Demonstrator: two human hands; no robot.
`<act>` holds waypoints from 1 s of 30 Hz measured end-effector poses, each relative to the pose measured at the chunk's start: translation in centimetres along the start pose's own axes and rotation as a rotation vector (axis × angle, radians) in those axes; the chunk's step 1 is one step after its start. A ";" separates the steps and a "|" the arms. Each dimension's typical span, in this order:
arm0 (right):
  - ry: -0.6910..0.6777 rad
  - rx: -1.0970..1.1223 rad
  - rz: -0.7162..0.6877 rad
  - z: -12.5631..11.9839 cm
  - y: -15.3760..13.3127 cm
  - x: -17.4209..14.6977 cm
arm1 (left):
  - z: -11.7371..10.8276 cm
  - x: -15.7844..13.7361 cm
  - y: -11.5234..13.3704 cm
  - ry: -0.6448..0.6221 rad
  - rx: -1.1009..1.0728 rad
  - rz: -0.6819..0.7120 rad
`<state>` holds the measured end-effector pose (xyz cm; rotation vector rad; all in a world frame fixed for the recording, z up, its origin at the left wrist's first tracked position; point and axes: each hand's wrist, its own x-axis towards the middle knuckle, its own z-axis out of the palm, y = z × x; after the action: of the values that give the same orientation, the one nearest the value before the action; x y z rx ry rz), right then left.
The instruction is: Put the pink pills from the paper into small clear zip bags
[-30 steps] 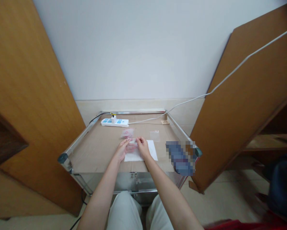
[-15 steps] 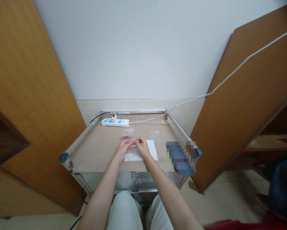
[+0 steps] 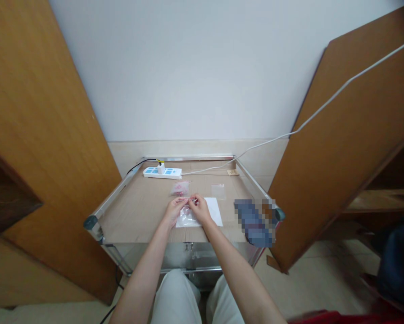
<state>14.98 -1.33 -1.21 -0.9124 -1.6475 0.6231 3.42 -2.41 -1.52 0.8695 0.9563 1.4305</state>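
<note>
My left hand [image 3: 173, 210] and my right hand [image 3: 200, 209] meet fingertip to fingertip above a sheet of white paper [image 3: 215, 212]. Both are closed in a pinch on the reddish top edge of a clear plastic zip bag [image 3: 187, 217]. The bag's glossy body shows between the hands, over the paper. Whether anything lies inside it I cannot tell. Just beyond my fingers rests another clear bag with pink and red bits [image 3: 180, 188]. A flat clear zip bag [image 3: 218, 191] lies to the right, past the paper.
A white power strip [image 3: 162, 172] with a plug and cables sits at the back left of the cardboard-covered cart top [image 3: 130, 211]. A small brown tag [image 3: 233, 172] lies at the back right. A blurred-out dark item [image 3: 254, 222] is at the right edge. Wooden panels flank the cart.
The bag's clear body has shifted and shows more plainly between my hands. My right hand's fingers have moved slightly; both hands stay in nearly the same place.
</note>
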 end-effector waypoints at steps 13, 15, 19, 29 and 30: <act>0.015 -0.007 0.003 0.0 -0.1 0.0 | -0.1 0.1 -0.2 0.002 0.032 0.020; 0.021 -0.002 0.011 0.0 -0.2 0.0 | -0.1 0.2 -0.3 -0.006 0.009 0.021; 0.017 0.024 0.039 0.0 -0.1 0.1 | -0.2 0.1 -0.2 -0.022 -0.025 -0.012; 0.027 0.091 0.063 0.0 0.1 0.1 | 0.0 -0.2 0.5 -0.005 -0.040 -0.061; 0.023 0.094 0.061 0.0 0.1 0.1 | 0.0 -0.2 0.5 -0.005 -0.045 -0.066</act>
<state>14.99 -1.17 -1.19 -0.9004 -1.5618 0.7235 3.26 -2.64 -1.09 0.8007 0.9371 1.3881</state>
